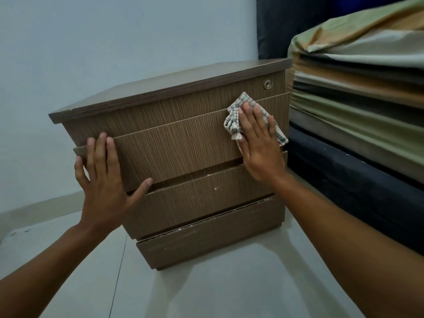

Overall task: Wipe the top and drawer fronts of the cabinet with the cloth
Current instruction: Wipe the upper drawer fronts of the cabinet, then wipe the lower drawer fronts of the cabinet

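A brown wood-grain cabinet (183, 143) with three drawer fronts and a small round lock (267, 84) stands on the floor in front of me. A white checked cloth (236, 115) lies bunched against the right end of the top drawer front. My right hand (259, 145) presses flat on the cloth, fingers straight and pointing up. My left hand (105, 177) rests flat on the left end of the same drawer front, fingers spread, thumb at the drawer's lower edge. The cabinet's dark top (160, 88) is bare.
A bed with striped green, orange and dark bedding (358, 92) stands tight against the cabinet's right side, over a dark base (358, 180). A pale blue wall (91, 42) is behind. Light floor tiles (206, 283) stretch in front of the cabinet.
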